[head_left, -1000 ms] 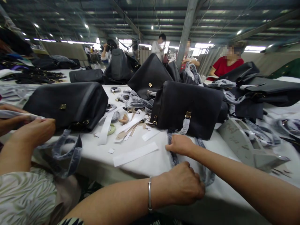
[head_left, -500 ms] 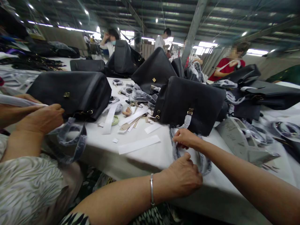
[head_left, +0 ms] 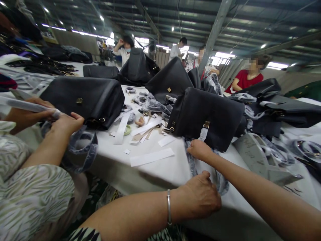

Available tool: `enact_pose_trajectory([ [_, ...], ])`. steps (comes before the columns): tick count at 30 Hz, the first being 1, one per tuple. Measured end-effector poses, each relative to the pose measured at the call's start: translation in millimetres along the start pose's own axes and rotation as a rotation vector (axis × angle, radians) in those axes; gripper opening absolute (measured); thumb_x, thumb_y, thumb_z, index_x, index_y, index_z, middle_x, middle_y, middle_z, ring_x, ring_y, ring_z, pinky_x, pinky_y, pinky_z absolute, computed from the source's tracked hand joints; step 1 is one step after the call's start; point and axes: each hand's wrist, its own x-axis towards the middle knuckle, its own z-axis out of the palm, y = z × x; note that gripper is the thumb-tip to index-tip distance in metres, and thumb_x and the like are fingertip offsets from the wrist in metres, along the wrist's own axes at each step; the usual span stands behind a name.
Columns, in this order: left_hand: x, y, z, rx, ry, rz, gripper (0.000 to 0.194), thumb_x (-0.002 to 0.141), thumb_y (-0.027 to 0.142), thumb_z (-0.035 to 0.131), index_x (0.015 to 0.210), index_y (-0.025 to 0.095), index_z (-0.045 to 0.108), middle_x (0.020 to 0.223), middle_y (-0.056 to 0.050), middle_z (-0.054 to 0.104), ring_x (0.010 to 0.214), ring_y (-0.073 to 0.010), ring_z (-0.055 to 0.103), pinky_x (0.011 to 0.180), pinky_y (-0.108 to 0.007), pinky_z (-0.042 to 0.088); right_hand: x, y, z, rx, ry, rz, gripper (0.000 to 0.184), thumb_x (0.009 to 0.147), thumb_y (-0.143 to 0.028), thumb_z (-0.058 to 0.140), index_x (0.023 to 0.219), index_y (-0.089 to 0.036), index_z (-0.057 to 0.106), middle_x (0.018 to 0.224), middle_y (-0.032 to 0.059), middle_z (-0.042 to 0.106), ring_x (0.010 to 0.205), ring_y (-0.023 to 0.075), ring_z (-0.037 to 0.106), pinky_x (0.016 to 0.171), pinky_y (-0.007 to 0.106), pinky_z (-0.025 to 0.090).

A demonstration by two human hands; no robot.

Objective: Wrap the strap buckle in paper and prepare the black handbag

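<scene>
While a co-worker's hands (head_left: 67, 121) at the left pinch a white strip (head_left: 25, 105), a plastic-wrapped loop (head_left: 84, 150) lies at the near edge of the desk (head_left: 112, 174), just below a black handbag (head_left: 82, 102). Toward the middle, paper strips (head_left: 150, 157) and a green tape roll (head_left: 127, 130) lie on the desk. To the right, a second black handbag (head_left: 205, 120) sits with its wrapped strap (head_left: 192, 160) running toward the near edge. The person's left grip (head_left: 203, 195) is closed over the strap; the right grip (head_left: 199, 150) touches it higher up, though whether it is closed I cannot tell. A grey stand (head_left: 255, 150) sits farther right.
</scene>
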Motion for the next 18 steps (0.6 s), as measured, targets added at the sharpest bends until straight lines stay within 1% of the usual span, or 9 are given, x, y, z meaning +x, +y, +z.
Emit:
enact_pose_trajectory([
  [2, -2, 0, 0.9, -0.012, 0.013, -0.013, 0.01, 0.082, 0.019, 0.059, 0.074, 0.013, 0.061, 0.069, -0.006, 0.061, 0.061, -0.0196, 0.056, 0.063, -0.038, 0.03, 11, -2, 1, -0.016, 0.048, 0.03, 0.029, 0.081, -0.027, 0.05, 0.098, -0.013, 0.069, 0.103, 0.018, 0.069, 0.098, 0.0287, 0.065, 0.076, 0.033, 0.048],
  [5, -5, -4, 1.2, -0.033, 0.001, -0.03, 0.011, 0.084, 0.022, 0.056, 0.077, 0.014, 0.059, 0.072, -0.006, 0.061, 0.065, -0.0205, 0.058, 0.061, -0.036, 0.03, 30, -7, 3, -0.023, 0.108, 0.056, 0.03, 0.084, -0.023, 0.047, 0.104, -0.013, 0.067, 0.107, 0.0181, 0.068, 0.102, 0.0279, 0.064, 0.079, 0.032, 0.048],
  [9, -7, -14, 2.8, -0.033, -0.028, 0.007, 0.01, 0.085, 0.023, 0.052, 0.081, 0.016, 0.057, 0.077, -0.005, 0.062, 0.068, -0.0202, 0.059, 0.061, -0.035, 0.032, 50, -12, 3, -0.009, 0.164, 0.06, 0.029, 0.085, -0.02, 0.045, 0.104, -0.012, 0.065, 0.105, 0.018, 0.069, 0.101, 0.0278, 0.065, 0.077, 0.032, 0.048],
  [11, -8, -18, 5.6, -0.047, -0.041, 0.027, 0.01, 0.084, 0.023, 0.051, 0.082, 0.017, 0.058, 0.077, -0.004, 0.062, 0.068, -0.02, 0.059, 0.061, -0.034, 0.033, 55, -11, 3, -0.005, 0.187, 0.067, 0.028, 0.086, -0.02, 0.044, 0.103, -0.012, 0.065, 0.103, 0.0181, 0.069, 0.099, 0.0278, 0.066, 0.076, 0.032, 0.048],
  [15, -8, -21, 10.5, -0.081, -0.058, 0.016, 0.01, 0.082, 0.025, 0.051, 0.082, 0.018, 0.058, 0.076, -0.003, 0.061, 0.067, -0.0197, 0.059, 0.059, -0.034, 0.034, 60, -8, 5, 0.0, 0.224, 0.071, 0.029, 0.088, -0.026, 0.043, 0.107, -0.014, 0.062, 0.1, 0.0169, 0.069, 0.098, 0.0284, 0.066, 0.077, 0.034, 0.047],
  [18, -8, -23, 11.3, -0.102, -0.061, 0.026, 0.011, 0.083, 0.027, 0.052, 0.084, 0.019, 0.06, 0.076, -0.003, 0.062, 0.067, -0.0187, 0.059, 0.057, -0.034, 0.035, 66, -9, 6, 0.012, 0.218, 0.075, 0.031, 0.088, -0.028, 0.043, 0.109, -0.015, 0.06, 0.1, 0.0166, 0.068, 0.097, 0.0308, 0.065, 0.076, 0.037, 0.046],
])
